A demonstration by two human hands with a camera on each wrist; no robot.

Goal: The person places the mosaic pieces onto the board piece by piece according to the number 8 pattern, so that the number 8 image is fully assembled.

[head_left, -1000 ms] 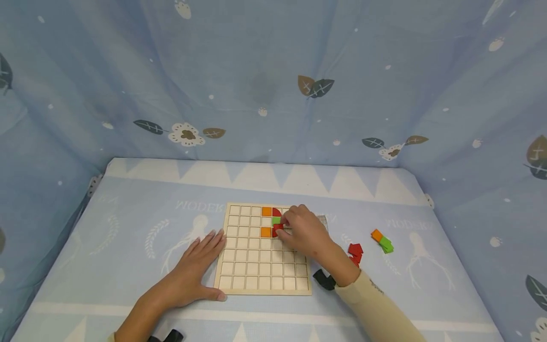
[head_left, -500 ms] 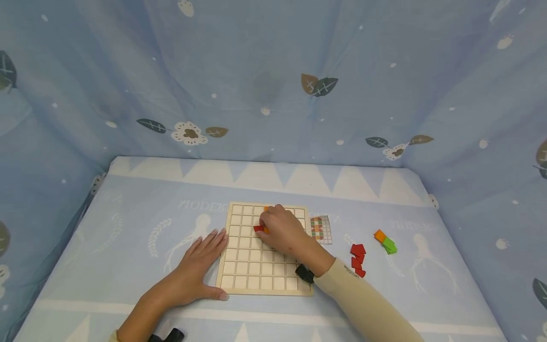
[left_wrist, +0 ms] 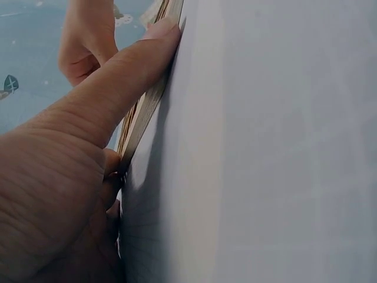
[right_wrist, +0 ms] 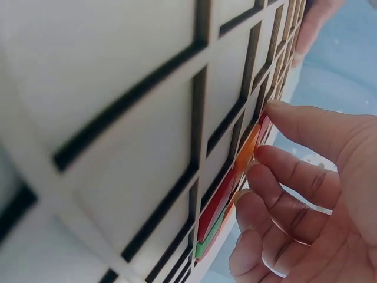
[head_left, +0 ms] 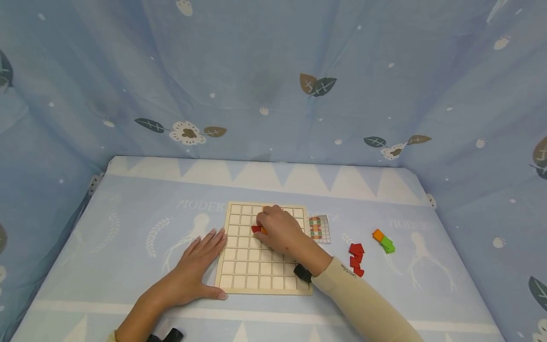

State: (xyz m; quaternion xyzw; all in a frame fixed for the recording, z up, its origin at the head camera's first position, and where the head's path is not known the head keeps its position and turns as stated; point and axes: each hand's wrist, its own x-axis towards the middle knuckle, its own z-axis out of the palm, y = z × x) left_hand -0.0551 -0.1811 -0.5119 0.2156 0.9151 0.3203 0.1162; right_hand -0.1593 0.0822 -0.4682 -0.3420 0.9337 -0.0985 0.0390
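A light wooden grid board (head_left: 253, 268) lies on the table. My left hand (head_left: 194, 268) rests flat at its left edge, fingers straight and thumb by the near corner; in the left wrist view the thumb (left_wrist: 118, 88) touches the board's side. Over the upper middle cells, my right hand (head_left: 282, 230) pinches a small red tile (head_left: 256, 229) at a cell, thumb and index finger on it. Beside that tile sits an orange tile (right_wrist: 246, 152), then a red tile (right_wrist: 215, 206) and a green tile (right_wrist: 210, 237). The hand hides most of these in the head view.
To the right of the board lies a small pattern card (head_left: 319, 229), partly against its edge. Several loose red tiles (head_left: 356, 256) lie farther right, with an orange tile (head_left: 377, 234) and green tiles (head_left: 387, 244) beyond. A black wrist strap (head_left: 302, 273) is on the right wrist.
My right hand has moved left across the board, from the red tile beside the orange one to a red tile on the orange one's left. The pattern card is uncovered. My left hand stays put.
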